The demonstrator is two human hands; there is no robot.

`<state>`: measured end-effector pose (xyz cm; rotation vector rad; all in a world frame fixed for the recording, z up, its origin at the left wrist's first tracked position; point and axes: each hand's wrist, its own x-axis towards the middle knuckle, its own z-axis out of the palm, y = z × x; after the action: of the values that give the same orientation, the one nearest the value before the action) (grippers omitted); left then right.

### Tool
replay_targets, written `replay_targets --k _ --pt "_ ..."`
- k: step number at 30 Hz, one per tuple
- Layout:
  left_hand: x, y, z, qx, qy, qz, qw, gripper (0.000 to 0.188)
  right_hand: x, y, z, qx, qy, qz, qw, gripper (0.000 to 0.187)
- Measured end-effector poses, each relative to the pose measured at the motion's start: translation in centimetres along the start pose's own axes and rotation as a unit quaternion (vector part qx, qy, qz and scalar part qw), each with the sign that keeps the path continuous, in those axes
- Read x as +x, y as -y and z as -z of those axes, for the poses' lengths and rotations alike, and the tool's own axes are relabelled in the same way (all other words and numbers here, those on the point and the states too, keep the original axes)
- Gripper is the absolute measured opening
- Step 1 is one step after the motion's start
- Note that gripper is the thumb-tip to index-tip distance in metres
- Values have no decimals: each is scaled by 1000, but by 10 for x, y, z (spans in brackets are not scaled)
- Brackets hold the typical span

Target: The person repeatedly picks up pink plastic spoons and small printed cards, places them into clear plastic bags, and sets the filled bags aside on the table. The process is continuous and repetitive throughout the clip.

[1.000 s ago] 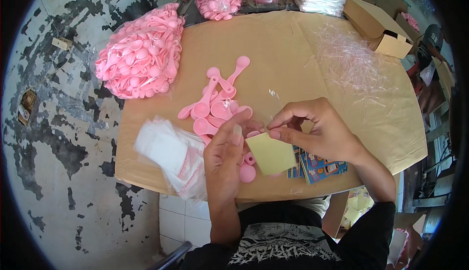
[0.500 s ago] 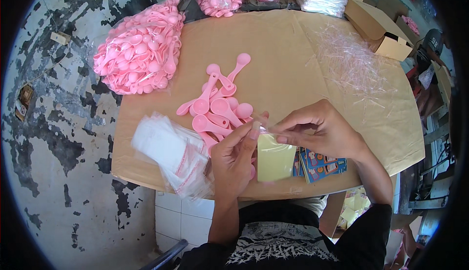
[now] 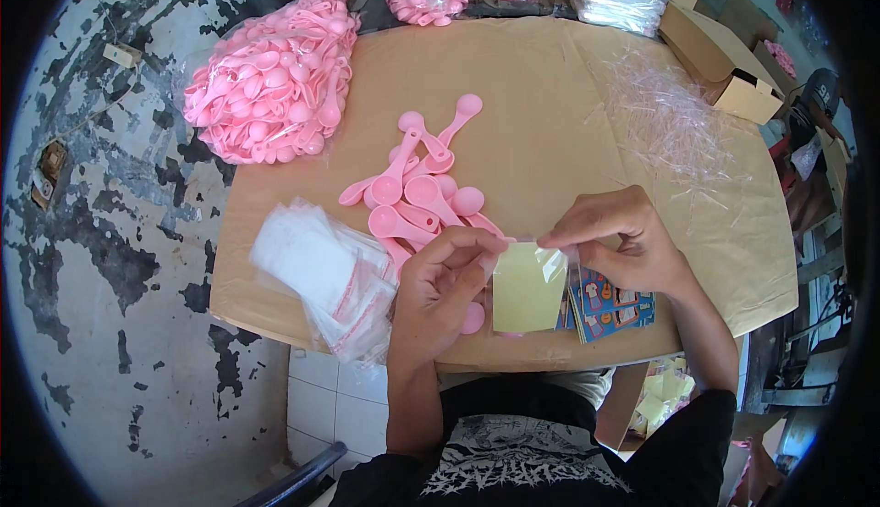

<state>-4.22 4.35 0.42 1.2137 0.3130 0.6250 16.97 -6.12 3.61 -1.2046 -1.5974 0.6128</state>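
Observation:
My left hand pinches the upper left corner of a small clear plastic bag with a pale yellow card inside. Thumb and fingers of my right hand close on the bag's upper right corner, so it hangs upright between both hands near the table's front edge. Just beyond my left hand lies a loose heap of pink plastic measuring spoons. Left of that hand, a spread stack of empty clear bags reaches the edge. Partly hidden under my right hand are blue printed cards.
A large bag of pink spoons stands at the table's far left. Tangled clear plastic strips lie at right, near an open cardboard box. Below the front edge sits a box of yellow-carded packets. Another person is at far right.
My right hand has moved a little right, away from my left. The bag's top edge is now spread flatter between them, and its yellow card faces up more plainly.

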Motion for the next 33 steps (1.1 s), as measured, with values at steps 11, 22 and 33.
replay_targets --k 11,22,33 --pt "5 8 0 45 44 -62 996 16 0 -2 11 -148 65 136 977 35" --pt "9 10 -3 72 31 -35 996 16 2 0 17 -217 54 142 964 26" --pt "-14 2 7 157 97 -260 948 46 -102 64 24 -102 -100 -101 985 17"
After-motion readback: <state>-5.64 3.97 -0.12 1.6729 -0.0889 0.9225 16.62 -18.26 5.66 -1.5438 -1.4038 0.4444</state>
